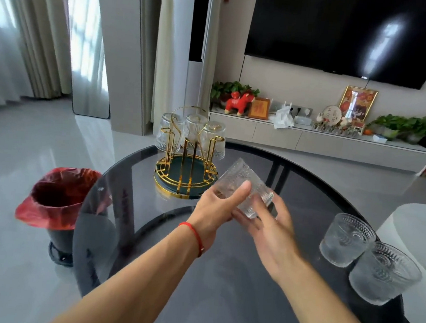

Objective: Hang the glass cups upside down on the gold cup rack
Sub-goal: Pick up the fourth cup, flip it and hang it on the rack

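Observation:
The gold cup rack point(186, 178) stands on the far left part of the round dark glass table point(220, 280). Three glass cups hang upside down on its far pegs: one on the left point(169, 133), one in the middle point(195, 125), one on the right point(215, 140). The near pegs are bare. Just right of the rack, a ribbed glass cup point(243, 185) is tilted in the air between both hands. My left hand point(217, 209) grips its side with the thumb on top. My right hand point(270, 228) supports it from below. Two more cups point(345, 239) point(384, 274) stand upright at the table's right edge.
A bin with a red bag point(58, 197) sits on the floor left of the table. A white round surface point(419, 235) adjoins the table on the right. A low TV cabinet point(314, 140) with ornaments and plants lines the far wall.

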### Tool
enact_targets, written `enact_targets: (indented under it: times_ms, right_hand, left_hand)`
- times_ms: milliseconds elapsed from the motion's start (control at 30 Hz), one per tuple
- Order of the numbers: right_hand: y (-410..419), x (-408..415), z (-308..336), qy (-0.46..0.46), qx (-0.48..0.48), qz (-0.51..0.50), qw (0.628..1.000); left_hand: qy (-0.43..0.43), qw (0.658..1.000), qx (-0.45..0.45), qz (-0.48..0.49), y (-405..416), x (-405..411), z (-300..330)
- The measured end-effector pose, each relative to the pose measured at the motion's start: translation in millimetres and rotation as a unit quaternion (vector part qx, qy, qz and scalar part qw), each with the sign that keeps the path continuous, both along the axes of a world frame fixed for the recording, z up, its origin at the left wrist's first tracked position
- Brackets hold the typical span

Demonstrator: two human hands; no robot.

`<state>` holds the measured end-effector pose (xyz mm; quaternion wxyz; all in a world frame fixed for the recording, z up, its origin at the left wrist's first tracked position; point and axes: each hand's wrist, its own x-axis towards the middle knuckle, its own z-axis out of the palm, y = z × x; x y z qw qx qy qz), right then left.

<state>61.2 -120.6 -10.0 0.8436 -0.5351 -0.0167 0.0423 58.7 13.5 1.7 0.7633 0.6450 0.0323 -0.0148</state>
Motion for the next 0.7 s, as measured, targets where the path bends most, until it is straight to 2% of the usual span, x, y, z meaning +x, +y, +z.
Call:
enact_targets:
  times_ms: [100,133,167,233,267,333,533,700]
  right_hand:
    - [8,27,22,-0.036,-0.059,-0.046,0.997]
    - [12,36,32,-0.061,-0.099,-0.052,0.992]
    - [16,45,43,-0.09,-0.144,-0.055,0.984]
    - [29,62,65,-0.153,-0.231,-0.052,0.959]
    - [39,69,77,-0.187,-0.261,-0.048,0.946]
    - [64,83,101,-0.249,-0.305,-0.043,0.918]
    - [133,119,149,-0.359,-0.435,-0.012,0.825]
    - [161,141,138,-0.346,-0.543,0.02,0.765]
  left_hand:
    - [0.034,0.997,0.036,0.054,27,15,-2]
    - [0.017,0.993,0.089,0.082,40,20,-7]
    - [-0.01,0.977,0.187,0.099,52,25,-16]
    - [-0.05,0.909,0.404,0.087,72,33,-36]
    - [-0.051,0.872,0.482,0.066,78,37,-46]
    - [-0.048,0.823,0.565,0.038,84,44,-61]
    - [-0.05,0.789,0.611,0.044,80,50,-61]
    - [-0.05,0.815,0.576,0.043,87,50,-57]
